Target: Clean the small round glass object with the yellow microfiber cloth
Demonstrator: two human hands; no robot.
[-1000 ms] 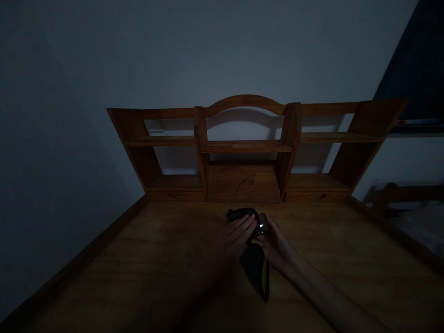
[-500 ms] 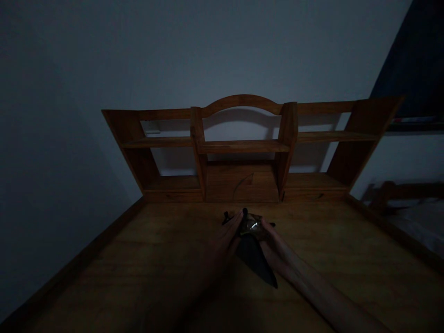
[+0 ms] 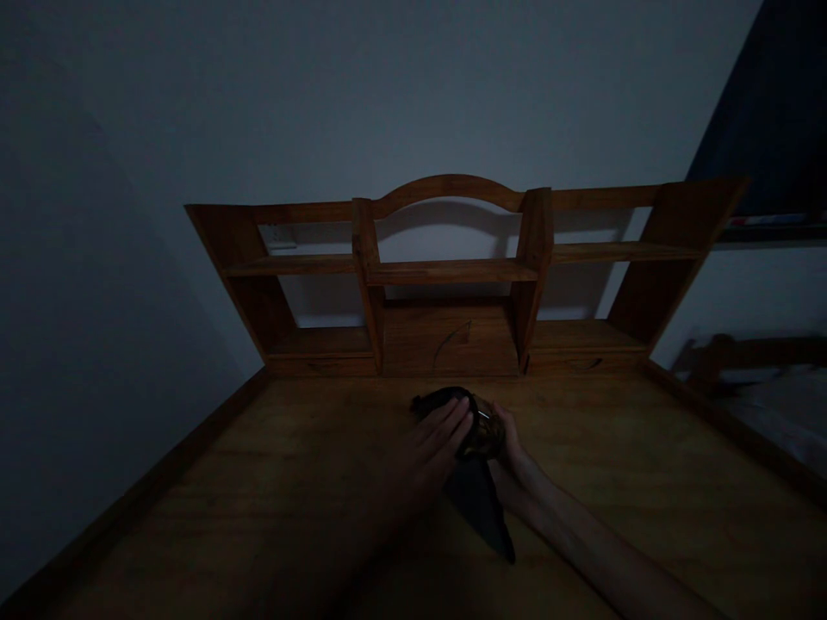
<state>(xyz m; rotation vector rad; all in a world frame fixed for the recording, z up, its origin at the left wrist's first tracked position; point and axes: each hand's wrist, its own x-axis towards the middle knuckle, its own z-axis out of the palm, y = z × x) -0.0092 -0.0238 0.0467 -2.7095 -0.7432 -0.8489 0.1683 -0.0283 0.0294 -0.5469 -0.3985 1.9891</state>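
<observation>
In dim light, my two hands meet over a small dark object (image 3: pixel 481 426) with a shiny, glass-like part, on a wooden desk (image 3: pixel 271 499). My left hand (image 3: pixel 434 448) lies flat against its left side, fingers stretched out and together. My right hand (image 3: pixel 507 439) is curled around its right side and grips it. A dark cloth or pouch (image 3: pixel 481 512) hangs or lies from the object toward me, between my forearms. A dark loop-shaped part (image 3: pixel 439 398) sticks out behind my left fingers.
A wooden hutch (image 3: pixel 452 275) with bare shelves and an arched top stands at the desk's far edge against a pale wall. A raised wooden rim runs along the desk's left and right sides. Dark furniture (image 3: pixel 743 357) shows at the far right.
My left hand has shifted from the object's upper edge to lie flat over its left side. The right hand has turned more around the object, and the dark cloth has swung slightly.
</observation>
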